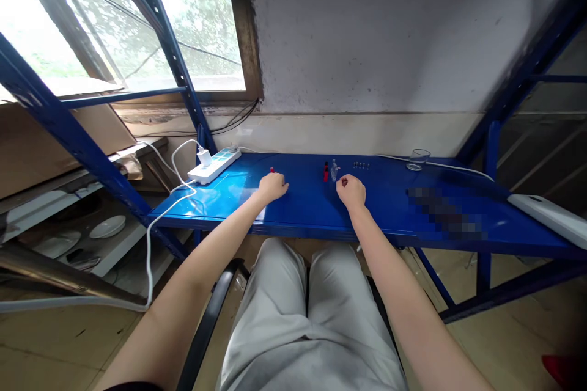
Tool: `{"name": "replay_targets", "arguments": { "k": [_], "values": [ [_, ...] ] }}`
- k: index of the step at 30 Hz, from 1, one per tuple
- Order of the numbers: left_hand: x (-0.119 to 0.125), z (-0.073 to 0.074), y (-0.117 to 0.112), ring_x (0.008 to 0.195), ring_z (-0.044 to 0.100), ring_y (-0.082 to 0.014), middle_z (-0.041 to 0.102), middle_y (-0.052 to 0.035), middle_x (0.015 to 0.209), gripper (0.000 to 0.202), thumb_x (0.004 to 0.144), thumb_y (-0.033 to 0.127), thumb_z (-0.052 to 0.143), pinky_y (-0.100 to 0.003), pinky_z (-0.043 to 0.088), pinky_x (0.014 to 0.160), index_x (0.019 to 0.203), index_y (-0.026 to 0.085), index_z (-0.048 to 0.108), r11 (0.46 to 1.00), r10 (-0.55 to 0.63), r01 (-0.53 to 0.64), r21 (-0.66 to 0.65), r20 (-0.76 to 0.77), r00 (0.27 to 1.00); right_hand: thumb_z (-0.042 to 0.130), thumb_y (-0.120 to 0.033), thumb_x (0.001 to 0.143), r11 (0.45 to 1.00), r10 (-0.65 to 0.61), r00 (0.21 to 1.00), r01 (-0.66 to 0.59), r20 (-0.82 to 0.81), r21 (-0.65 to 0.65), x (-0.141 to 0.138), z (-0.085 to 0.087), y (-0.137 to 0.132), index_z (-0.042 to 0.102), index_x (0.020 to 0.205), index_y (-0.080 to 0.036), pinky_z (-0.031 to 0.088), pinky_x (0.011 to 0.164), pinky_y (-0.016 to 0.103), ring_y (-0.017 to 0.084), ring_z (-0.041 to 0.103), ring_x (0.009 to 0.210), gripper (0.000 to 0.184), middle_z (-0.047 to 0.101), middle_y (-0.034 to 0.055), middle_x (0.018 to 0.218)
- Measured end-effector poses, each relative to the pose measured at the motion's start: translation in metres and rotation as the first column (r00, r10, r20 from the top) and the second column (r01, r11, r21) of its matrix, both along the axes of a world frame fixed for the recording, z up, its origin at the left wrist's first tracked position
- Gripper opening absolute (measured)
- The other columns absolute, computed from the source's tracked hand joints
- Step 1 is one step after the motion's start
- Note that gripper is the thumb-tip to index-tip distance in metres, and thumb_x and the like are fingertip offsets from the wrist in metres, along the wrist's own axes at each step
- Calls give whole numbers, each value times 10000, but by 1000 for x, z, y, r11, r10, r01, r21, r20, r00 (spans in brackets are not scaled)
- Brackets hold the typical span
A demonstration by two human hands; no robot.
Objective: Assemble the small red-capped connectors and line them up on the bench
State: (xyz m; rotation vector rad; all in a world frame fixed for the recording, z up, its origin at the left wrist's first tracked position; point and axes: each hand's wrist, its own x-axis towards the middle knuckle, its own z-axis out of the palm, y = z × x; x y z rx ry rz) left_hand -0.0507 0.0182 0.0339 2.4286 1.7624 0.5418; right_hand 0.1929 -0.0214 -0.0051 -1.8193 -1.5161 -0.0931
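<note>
On the blue tabletop (pixel 302 211), my left hand (pixel 273 187) is curled closed. A small red tip (pixel 272 169) shows just beyond its knuckles; I cannot tell if the fingers grip it. My right hand (pixel 352 193) is also closed, thumb and fingers drawn together, with a small dark spot between them that is too small to name. Just left of that hand stand a small red and black object (pixel 326 172) and a clear, transparent small object (pixel 334 170). Behind the right hand, several tiny metal pieces (pixel 361 165) form a row.
A white power strip (pixel 215 165) with a plug and cables lies at the table's left end. A clear glass cup (pixel 416 162) stands at the back right. Farther right are a blurred dark item (pixel 443 214) and a white device (pixel 548 214). Blue metal posts flank the table.
</note>
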Motion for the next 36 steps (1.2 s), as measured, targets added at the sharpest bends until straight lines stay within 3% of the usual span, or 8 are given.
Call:
{"name": "replay_targets", "arguments": {
  "k": [4, 7, 13, 16, 20, 28, 32, 36],
  "values": [
    [36, -9, -14, 930, 556, -231, 627, -93, 891, 260, 763, 320, 535, -312, 421, 836, 967, 177, 611, 956, -281, 276, 96, 46, 959, 400, -232, 787, 1000, 26, 998, -27, 51, 8, 5, -10, 8, 629, 812, -178, 411, 667, 343, 235, 570, 829, 237, 634, 111, 881],
    [65, -19, -22, 1045, 501, -252, 547, -122, 1162, 474, 809, 330, 467, -363, 392, 880, 1260, 187, 439, 918, -365, 342, 200, 94, 926, 406, -217, 777, 998, 44, 998, -46, 54, 41, 6, -13, 11, 650, 821, -180, 409, 709, 367, 249, 559, 876, 250, 637, 113, 929],
    [104, -37, -14, 1112, 430, -298, 422, -131, 1313, 590, 842, 299, 396, -441, 361, 880, 1399, 238, 211, 945, -283, 259, 201, 102, 954, 417, -188, 781, 995, 78, 994, -73, 75, -73, 3, -10, 8, 661, 901, -178, 404, 778, 399, 266, 538, 986, 272, 623, 113, 1041],
    [113, -42, -3, 1111, 414, -313, 433, -140, 1296, 566, 852, 283, 367, -458, 362, 863, 1397, 220, 228, 955, -243, 226, 194, 66, 968, 424, -202, 788, 989, 97, 990, -85, 102, -119, 2, -9, 7, 666, 921, -185, 404, 788, 408, 270, 531, 1002, 277, 614, 114, 1068],
    [117, -44, 5, 1118, 403, -301, 477, -147, 1245, 455, 867, 216, 323, -440, 355, 868, 1317, 190, 381, 956, -211, 201, 216, 26, 977, 420, -215, 799, 983, 129, 983, -110, 129, -146, 3, -10, 8, 674, 939, -195, 408, 782, 417, 278, 525, 1006, 291, 612, 116, 1078],
    [112, -31, 1, 964, 492, -253, 599, -117, 968, 217, 858, 161, 387, -377, 367, 809, 941, 150, 588, 934, -174, 150, 325, 47, 984, 379, -269, 848, 960, 167, 974, -126, 150, -251, 2, -9, 8, 624, 1099, -208, 375, 863, 437, 281, 454, 1127, 356, 551, 101, 1216],
    [102, -31, -6, 901, 514, -226, 616, -91, 920, 171, 856, 182, 420, -342, 387, 756, 885, 160, 586, 940, -167, 118, 321, 128, 978, 349, -294, 866, 938, 184, 972, -131, 143, -321, 1, -7, 8, 571, 1183, -199, 332, 922, 445, 271, 386, 1198, 398, 485, 91, 1298],
    [91, -36, -16, 853, 529, -200, 629, -67, 869, 111, 826, 202, 488, -316, 407, 739, 846, 173, 594, 949, -164, 65, 310, 306, 938, 316, -312, 882, 925, 198, 969, -134, 148, -356, 0, -7, 9, 522, 1240, -199, 301, 955, 453, 263, 347, 1233, 428, 442, 88, 1339]
  ]
}}
